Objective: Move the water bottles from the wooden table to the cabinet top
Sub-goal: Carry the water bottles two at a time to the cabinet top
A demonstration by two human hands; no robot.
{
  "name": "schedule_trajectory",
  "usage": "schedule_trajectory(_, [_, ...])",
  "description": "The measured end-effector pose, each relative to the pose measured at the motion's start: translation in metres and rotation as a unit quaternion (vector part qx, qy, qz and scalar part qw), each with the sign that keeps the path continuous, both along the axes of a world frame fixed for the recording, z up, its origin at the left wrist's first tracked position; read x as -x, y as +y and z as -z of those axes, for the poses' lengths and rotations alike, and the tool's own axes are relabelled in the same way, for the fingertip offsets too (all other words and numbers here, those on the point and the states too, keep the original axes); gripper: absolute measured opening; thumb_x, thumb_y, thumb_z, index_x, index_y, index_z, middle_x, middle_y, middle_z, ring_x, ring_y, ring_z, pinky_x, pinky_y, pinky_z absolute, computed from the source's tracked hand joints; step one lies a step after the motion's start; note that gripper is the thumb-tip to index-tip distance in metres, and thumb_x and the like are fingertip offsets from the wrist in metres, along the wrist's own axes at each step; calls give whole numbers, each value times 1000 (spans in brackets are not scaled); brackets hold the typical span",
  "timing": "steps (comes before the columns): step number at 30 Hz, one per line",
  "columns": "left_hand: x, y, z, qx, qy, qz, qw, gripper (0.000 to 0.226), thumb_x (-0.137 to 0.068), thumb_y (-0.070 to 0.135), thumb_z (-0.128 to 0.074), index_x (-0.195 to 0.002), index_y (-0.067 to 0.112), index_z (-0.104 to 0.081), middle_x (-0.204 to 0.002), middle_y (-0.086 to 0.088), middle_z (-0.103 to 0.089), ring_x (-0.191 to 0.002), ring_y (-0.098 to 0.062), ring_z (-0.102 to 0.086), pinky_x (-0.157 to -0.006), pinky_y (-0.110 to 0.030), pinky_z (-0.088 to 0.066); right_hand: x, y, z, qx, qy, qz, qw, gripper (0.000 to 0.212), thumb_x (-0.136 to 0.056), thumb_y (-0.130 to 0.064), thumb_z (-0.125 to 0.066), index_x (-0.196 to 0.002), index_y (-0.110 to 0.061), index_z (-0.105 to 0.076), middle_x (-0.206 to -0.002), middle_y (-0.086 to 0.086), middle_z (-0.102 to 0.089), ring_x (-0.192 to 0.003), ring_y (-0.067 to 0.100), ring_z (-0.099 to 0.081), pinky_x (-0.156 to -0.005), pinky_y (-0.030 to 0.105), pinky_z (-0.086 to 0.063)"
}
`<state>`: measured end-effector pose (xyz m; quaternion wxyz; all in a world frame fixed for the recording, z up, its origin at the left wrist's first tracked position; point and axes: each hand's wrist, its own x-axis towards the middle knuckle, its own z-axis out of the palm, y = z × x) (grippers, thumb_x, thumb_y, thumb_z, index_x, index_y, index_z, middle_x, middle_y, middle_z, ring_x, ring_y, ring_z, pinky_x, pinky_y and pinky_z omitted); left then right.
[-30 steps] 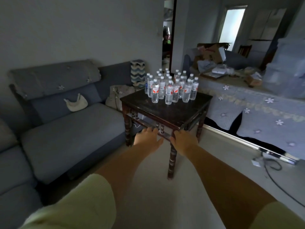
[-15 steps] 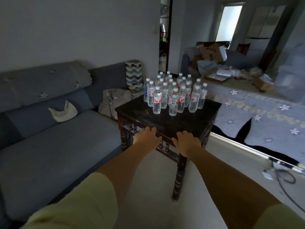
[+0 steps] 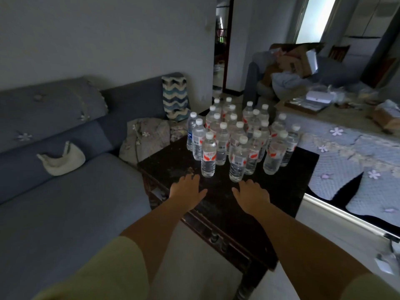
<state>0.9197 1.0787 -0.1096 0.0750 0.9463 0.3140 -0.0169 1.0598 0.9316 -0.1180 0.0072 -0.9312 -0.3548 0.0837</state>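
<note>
Several clear water bottles [image 3: 238, 139] with white caps and red-white labels stand upright in a cluster on the far half of a dark wooden table [image 3: 287, 191]. My left hand [image 3: 187, 188] is stretched out over the table, fingers straight, just short of the nearest left bottle [image 3: 208, 158]. My right hand [image 3: 252, 194] reaches out the same way, its fingertips just below the nearest right bottle [image 3: 237, 162]. Neither hand holds anything. The cabinet top is a cloth-covered surface [image 3: 346, 118] behind and right of the table.
A blue-grey sofa [image 3: 65, 191] runs along the left, with a small white bag [image 3: 61, 160] and a floral bag [image 3: 147, 137] on it. Boxes and clutter [image 3: 303, 61] lie at the back right. A doorway [image 3: 220, 50] opens behind the table. Cables lie on the floor [image 3: 387, 252].
I have moved closer to the table. Both hands advanced from the table's near edge over its top, ending just short of the front bottles.
</note>
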Motion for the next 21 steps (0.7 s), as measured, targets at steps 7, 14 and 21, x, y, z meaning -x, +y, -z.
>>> schedule_trajectory(7, [-83,94,37,21,-7,20,1000,62,-92,55,-45,-140,18,-31,-135,-10,-45,-122,-29,-45,-91,-43,-44,-66,68,28,-22,23,80,996,54,-100,-50,-33,-137,-12,-42,-138,11,-46,-124,28,-45,-96,44,-42])
schedule_trajectory(14, [-153,166,72,118,-2,52,992,87,-85,60,-55,-148,14,-17,-143,-11,-38,-130,-30,-39,-99,-44,-40,-108,107,67,-104,99,242,960,73,-91,-55,-50,-146,-13,-26,-140,12,-43,-128,30,-43,-96,46,-43])
schedule_trajectory(21, [-184,179,110,440,-178,15,880,90,-69,32,-84,-141,24,-32,-142,4,-46,-130,-17,-46,-107,-37,-39,-128,124,96,-404,209,309,835,82,-72,-34,-82,-139,-18,-37,-138,4,-50,-126,22,-50,-105,48,-43])
